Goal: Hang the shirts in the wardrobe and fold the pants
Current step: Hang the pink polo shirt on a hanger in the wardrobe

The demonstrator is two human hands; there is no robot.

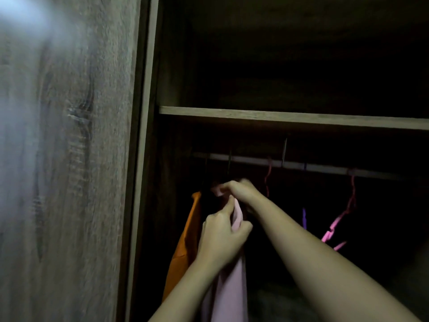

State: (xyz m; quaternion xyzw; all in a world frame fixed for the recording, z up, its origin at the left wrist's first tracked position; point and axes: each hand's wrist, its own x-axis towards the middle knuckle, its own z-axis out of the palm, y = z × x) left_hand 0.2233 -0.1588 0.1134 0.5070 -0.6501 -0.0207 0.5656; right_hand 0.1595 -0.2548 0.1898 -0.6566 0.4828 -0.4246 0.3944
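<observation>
Head view: wardrobe (145, 147) interior, very dark.

- The pink shirt (232, 296) hangs below the rail (308, 165) near its left end, touching an orange garment (185, 240) on its left. It's too dark to tell if its hanger is on the rail.
- The left hand (220, 238) grips a fold of the pink fabric, with fingers and thumb curled round it.
- The right hand (241, 190) is just above it, with its fingertips pinching the shirt's top edge.
- Both forearms come in from the bottom right.
- Toward the rail's right end, a purple hanger (304, 217) and a pink hanger (336, 224) are both bare and well apart from the shirt.
- A shelf board (278, 116) runs above the rail.
- The wood-grain door (69, 170) is on the left, blurred, with glare in its upper left corner.
</observation>
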